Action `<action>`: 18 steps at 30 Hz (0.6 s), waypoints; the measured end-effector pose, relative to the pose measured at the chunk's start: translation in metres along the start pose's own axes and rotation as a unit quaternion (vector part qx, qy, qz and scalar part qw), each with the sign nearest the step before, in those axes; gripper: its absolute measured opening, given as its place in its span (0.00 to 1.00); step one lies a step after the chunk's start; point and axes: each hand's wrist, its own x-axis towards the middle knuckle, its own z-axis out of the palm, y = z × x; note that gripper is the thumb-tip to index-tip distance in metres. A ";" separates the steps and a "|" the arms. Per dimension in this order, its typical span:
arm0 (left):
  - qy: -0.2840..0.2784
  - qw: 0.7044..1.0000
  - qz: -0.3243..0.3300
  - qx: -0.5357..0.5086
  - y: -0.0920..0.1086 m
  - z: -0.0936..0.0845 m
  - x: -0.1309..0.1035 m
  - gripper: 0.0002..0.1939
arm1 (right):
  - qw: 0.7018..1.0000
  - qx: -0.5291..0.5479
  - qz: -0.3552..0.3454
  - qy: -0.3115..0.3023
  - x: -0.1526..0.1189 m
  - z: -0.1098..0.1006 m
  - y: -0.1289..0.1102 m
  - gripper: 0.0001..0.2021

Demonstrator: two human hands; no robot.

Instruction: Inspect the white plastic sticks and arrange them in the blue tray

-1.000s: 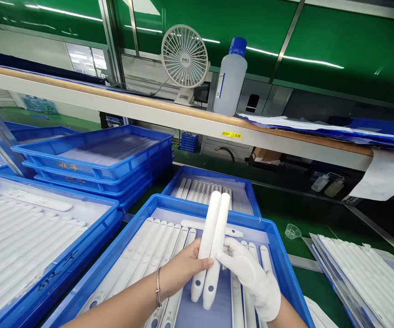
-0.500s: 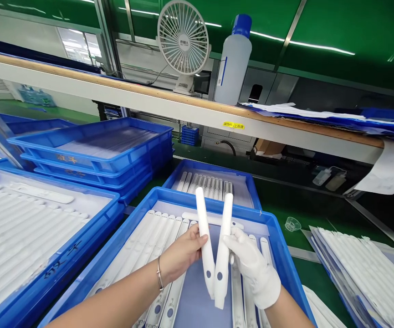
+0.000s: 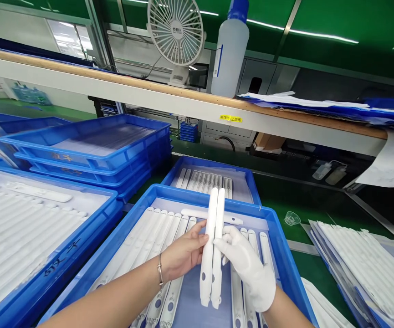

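Basically L fingers (image 3: 202, 240) + gloved R fingers (image 3: 220, 246) closed round one white strip each, side by side

A white round-caged fan (image 3: 175, 29) sits up top, a bit left of centre, on a long white shelf with a tan edge (image 3: 131, 94). Just right of it there's a cloudy white plastic bottle with a blue cap (image 3: 230, 57), and a yellow label with dark characters (image 3: 231, 119) is stuck on the shelf's front below. Over at the right, a messy pile of white and blue sheets (image 3: 306, 104) covers the shelf, plus a big white paper (image 3: 388, 159) hanging down. Lower right of centre, a clear little flared cup (image 3: 291, 218) sits on the green surface. Bluish clear water jugs (image 3: 31, 94) are way off at left.
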 end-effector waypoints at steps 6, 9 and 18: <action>-0.002 1.000 0.000 -0.013 0.001 0.001 0.000 0.28 | 1.000 -0.029 -0.006 0.002 -0.005 0.002 -0.006 0.14; -0.008 1.000 0.001 -0.017 0.001 0.002 -0.001 0.26 | 1.000 -0.029 -0.004 0.007 -0.005 0.003 -0.006 0.14; -0.028 1.000 0.005 -0.006 0.002 0.004 -0.002 0.25 | 0.999 -0.041 -0.014 0.028 -0.005 0.009 -0.004 0.13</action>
